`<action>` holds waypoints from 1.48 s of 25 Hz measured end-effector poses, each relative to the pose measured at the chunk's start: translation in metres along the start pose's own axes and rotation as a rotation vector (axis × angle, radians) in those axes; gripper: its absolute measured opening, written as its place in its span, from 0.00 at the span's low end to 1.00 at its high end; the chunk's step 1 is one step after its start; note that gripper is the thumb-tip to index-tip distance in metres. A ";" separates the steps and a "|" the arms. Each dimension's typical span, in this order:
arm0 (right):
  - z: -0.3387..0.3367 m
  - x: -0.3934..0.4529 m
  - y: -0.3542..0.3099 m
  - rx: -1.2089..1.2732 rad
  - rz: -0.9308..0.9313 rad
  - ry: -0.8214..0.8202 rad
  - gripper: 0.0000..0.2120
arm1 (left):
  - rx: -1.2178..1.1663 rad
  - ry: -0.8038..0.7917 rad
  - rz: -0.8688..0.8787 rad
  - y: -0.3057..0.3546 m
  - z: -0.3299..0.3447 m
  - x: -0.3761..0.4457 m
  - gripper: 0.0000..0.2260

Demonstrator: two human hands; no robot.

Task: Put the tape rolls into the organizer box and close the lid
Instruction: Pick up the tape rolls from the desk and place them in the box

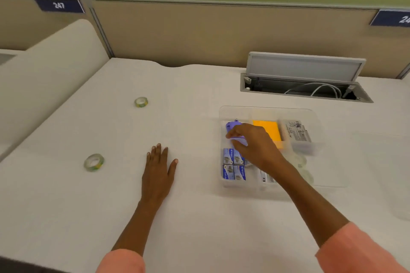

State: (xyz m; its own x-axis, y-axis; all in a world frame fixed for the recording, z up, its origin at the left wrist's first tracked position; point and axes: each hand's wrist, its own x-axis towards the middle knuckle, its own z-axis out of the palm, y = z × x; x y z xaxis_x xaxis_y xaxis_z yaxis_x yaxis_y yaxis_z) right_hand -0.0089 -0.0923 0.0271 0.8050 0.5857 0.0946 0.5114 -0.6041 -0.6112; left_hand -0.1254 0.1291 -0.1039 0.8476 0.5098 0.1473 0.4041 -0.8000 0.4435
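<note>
Reaching into box (224,184) | right hand (255,142) pinching purple item (233,127) | left hand (158,168) flat, fingers spread, on tabletop (188,95) | two tape rolls (94,162) (141,102) outside box

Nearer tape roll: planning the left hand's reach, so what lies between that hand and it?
Nothing. In the head view, only bare white desk separates the flat left hand from the nearer tape roll.

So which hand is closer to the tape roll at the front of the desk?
Left. The left hand lies flat just right of that tape roll; the right hand is farther right, in the organizer box.
</note>
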 end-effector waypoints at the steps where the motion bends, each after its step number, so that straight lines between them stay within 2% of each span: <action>1: 0.014 0.009 -0.011 0.001 -0.042 -0.036 0.09 | 0.022 0.038 0.008 -0.009 -0.006 -0.005 0.24; 3: 0.047 0.024 -0.031 -0.019 -0.124 -0.119 0.09 | 0.072 0.122 0.002 -0.027 -0.021 -0.013 0.24; 5: 0.076 0.036 -0.049 -0.032 -0.191 -0.216 0.11 | 0.108 0.232 -0.074 -0.042 -0.033 -0.018 0.24; 8: 0.114 0.051 -0.074 -0.080 -0.258 -0.348 0.14 | 0.045 0.454 -0.385 -0.069 -0.049 -0.020 0.19; 11: 0.144 0.066 -0.094 -0.146 -0.311 -0.402 0.18 | 0.045 0.398 -0.683 -0.100 -0.060 -0.019 0.21; 13: 0.164 0.075 -0.106 -0.201 -0.361 -0.418 0.21 | 0.065 0.324 -0.797 -0.113 -0.062 -0.017 0.22; 16: 0.196 0.084 -0.123 -0.293 -0.435 -0.443 0.26 | 0.124 0.255 -0.792 -0.113 -0.057 -0.017 0.24; 21: 0.247 0.093 -0.162 -0.434 -0.538 -0.528 0.35 | 0.145 0.292 -0.773 -0.117 -0.054 -0.014 0.23; 25: 0.262 0.100 -0.165 -0.459 -0.557 -0.562 0.27 | 0.057 0.366 -0.768 -0.115 -0.055 -0.013 0.20; 28: 0.255 0.099 -0.155 -0.376 -0.546 -0.474 0.21 | 0.017 0.384 -0.782 -0.114 -0.056 -0.011 0.20; 33: 0.229 0.093 -0.132 -0.197 -0.445 -0.368 0.13 | -0.012 0.345 -0.778 -0.112 -0.060 -0.011 0.31; 35: 0.213 0.092 -0.122 -0.119 -0.350 -0.384 0.13 | -0.017 0.324 -0.774 -0.110 -0.062 -0.012 0.33; 37: 0.192 0.089 -0.111 -0.060 -0.284 -0.379 0.17 | -0.023 0.319 -0.763 -0.106 -0.064 -0.014 0.33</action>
State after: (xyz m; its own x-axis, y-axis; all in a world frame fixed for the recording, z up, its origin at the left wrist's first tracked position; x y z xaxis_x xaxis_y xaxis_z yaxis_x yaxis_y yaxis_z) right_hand -0.0522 0.1311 -0.0475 0.4704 0.8811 -0.0490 0.7204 -0.4155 -0.5554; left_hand -0.2021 0.2274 -0.0961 0.2035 0.9782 0.0411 0.8186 -0.1931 0.5409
